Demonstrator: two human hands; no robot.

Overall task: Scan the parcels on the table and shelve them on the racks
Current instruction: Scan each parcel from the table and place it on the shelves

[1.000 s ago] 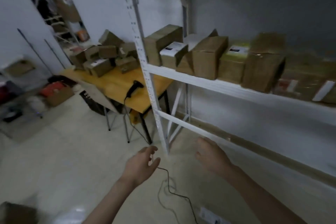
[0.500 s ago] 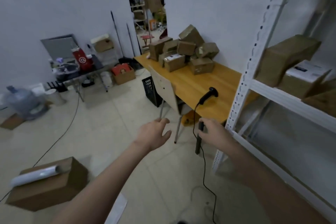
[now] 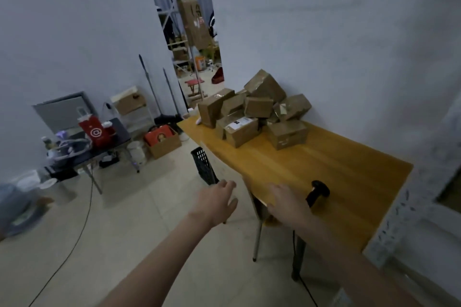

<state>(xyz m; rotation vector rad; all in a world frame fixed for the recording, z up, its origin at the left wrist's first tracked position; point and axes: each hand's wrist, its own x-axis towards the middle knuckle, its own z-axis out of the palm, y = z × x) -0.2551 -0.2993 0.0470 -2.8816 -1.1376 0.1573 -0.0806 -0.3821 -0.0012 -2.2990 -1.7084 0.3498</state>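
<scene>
**Two empty hands reach out near the front of the parcel table**

The long wooden table with the yellow-orange top (image 3: 324, 164) runs along the pale wall, from the doorway at the far end to the white perforated steel rack upright (image 3: 396, 214) at the near right. At the far end of the table sits the heap of brown cardboard parcels (image 3: 254, 112), stacked loosely against the wall; one parcel at the front of the heap carries a white printed label (image 3: 239, 123) on its top face. Left of the table, across the tiled floor, stands a small dark folding table (image 3: 112, 147) bearing a red paper bag with a white emblem (image 3: 96, 132), and beside it on the floor an open cardboard box with a red item inside (image 3: 163, 141). A black plastic lattice crate (image 3: 203, 166) stands just off the table's left edge.

On the near end of the table stands the black handheld barcode scanner (image 3: 318, 190) (its cable drops below the table edge). The right hand (image 3: 287, 202) hovers just left of the scanner, palm down, fingers spread and relaxed, holding nothing; whether it touches the table cannot be told. The left hand (image 3: 215, 200) is held over the floor, near the crate, fingers loosely extended and likewise empty.
</scene>
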